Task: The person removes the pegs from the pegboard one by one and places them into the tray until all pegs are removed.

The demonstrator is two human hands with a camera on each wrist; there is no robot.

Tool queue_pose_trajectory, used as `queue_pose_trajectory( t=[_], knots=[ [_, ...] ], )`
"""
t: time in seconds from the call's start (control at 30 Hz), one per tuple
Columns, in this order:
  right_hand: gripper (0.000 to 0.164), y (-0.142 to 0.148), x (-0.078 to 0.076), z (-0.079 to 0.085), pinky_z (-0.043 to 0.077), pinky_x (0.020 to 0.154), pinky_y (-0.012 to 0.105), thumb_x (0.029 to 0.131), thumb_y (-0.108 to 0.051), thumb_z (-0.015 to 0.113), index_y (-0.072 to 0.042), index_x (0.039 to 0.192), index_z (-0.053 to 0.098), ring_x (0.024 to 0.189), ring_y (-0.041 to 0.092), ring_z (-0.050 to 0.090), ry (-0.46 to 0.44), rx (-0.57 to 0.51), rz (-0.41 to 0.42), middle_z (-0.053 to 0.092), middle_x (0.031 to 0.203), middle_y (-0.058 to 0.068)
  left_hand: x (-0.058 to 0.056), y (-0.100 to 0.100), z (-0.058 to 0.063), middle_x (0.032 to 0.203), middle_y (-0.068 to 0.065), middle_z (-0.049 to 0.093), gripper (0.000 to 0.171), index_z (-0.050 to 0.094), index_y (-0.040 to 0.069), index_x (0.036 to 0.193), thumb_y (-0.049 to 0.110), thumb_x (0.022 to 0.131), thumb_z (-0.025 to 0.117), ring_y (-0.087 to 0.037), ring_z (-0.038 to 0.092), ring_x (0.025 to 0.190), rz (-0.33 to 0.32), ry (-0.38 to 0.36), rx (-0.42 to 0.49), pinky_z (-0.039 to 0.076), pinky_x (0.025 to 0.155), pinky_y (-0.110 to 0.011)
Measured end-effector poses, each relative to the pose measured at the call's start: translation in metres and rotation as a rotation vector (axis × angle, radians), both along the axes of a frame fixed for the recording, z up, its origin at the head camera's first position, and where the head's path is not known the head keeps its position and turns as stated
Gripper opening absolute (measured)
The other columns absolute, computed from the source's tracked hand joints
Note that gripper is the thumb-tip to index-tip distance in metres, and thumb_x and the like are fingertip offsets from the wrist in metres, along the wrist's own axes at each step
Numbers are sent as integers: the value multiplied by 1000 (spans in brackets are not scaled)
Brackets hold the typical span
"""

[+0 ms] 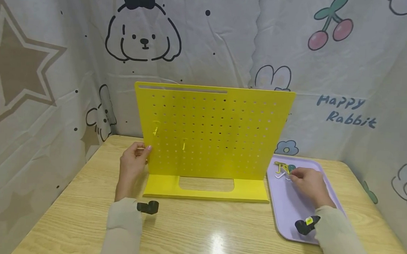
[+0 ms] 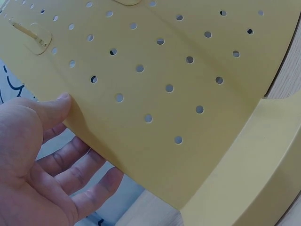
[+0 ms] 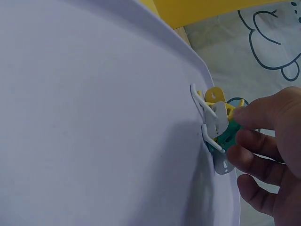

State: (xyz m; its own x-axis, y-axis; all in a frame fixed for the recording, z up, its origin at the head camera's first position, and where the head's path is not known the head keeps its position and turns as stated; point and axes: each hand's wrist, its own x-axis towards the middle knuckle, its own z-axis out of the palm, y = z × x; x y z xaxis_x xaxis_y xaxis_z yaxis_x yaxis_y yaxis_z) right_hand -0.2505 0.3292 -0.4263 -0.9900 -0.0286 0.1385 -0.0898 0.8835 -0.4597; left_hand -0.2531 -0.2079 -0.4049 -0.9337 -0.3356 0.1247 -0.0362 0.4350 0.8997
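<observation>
A yellow pegboard (image 1: 205, 157) stands upright on its base. My left hand (image 1: 133, 162) holds its left edge; in the left wrist view the thumb (image 2: 56, 110) lies on the front face and the other fingers pass behind the edge. Two yellow hooks hang on the board, an upper-left hook (image 1: 155, 130) and a lower hook (image 1: 183, 144). My right hand (image 1: 311, 184) is at a small pile of yellow, white and green hooks (image 3: 217, 117) at the tray's far end. Its thumb and forefinger pinch a hook there; which one is partly hidden by the fingers.
The lilac tray (image 1: 293, 210) lies on the wooden table (image 1: 192, 229) to the right of the pegboard. Behind the board hangs a printed cloth (image 1: 224, 44), which also covers both sides. A rectangular cutout opens in the board's base (image 1: 248, 189).
</observation>
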Motion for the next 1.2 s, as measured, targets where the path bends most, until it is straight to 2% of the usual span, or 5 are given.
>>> queue_pose_trajectory(
  t=[0.33,0.6,0.87,1.07,1.2],
  knots=[
    [24,-2,2,4,50,74,49,90,-13,70,2,108,73,85,31,62,-5,29,-14,72,95,17,0,0,0,110,-16,67,36,60,8,121,38,102,59,-30,65,97,-4,0,-2,57,83,-39],
    [28,-14,16,21,55,73,47,93,-16,70,2,114,70,89,33,62,72,-58,-55,69,103,20,0,0,0,111,-16,67,36,60,8,122,38,102,59,-30,65,98,-7,-2,10,57,85,-40],
    [28,-44,29,39,53,64,33,93,-20,73,-3,115,72,93,31,63,149,-159,-87,71,100,14,0,0,0,110,-16,67,35,60,8,121,37,102,59,-29,64,96,-2,-3,4,57,83,-39],
    [28,-67,33,50,53,61,27,94,-21,73,-4,115,73,86,27,64,227,-260,-20,73,100,12,1,0,0,112,-16,67,36,60,8,122,38,102,59,-29,64,98,0,-13,3,57,85,-40],
    [26,-83,32,53,53,65,24,93,-16,74,-2,114,73,84,25,66,291,-285,53,73,98,11,1,0,1,114,-16,65,37,59,8,123,38,102,58,-30,63,100,-1,-18,14,56,87,-41]
  ],
)
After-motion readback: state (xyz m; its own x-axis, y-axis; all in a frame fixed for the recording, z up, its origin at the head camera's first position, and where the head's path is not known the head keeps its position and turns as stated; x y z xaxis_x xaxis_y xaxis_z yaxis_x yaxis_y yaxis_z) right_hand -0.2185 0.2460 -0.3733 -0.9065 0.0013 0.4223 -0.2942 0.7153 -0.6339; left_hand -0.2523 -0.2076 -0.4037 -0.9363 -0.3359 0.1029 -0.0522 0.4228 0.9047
